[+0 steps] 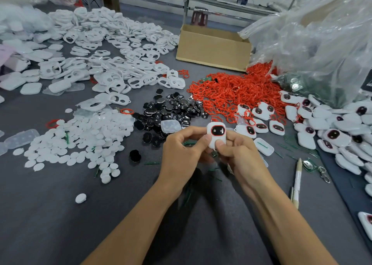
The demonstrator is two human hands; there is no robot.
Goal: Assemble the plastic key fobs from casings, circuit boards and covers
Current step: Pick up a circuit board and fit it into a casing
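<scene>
Surface: grey table (60, 224), covered in sorted heaps. A long metal-framed bench (221, 1) runs along the pale far wall.

Heaps: white casings (112, 49) far left; white round discs (80, 139) near left; glossy black covers (171, 109) centre; red loops (231, 91) right of centre; finished fobs (332, 127) along the right edge. A pen (297, 180) lies near right.

Work piece: key fob (217, 134), a white rounded casing with a black window ringed in red on its upper half. It is held upright just above the table, centre, in front of the black covers. The left hand (181, 150) and right hand (237, 154) both grip it, with thumbs pressed on its lower front and fingers curled behind.

Containers: a cardboard box (213, 47) stands far centre, open at the top (contents not visible from this angle). A large clear plastic bag (322, 43) slumps far right, and dark green parts show through the film at its near edge.
</scene>
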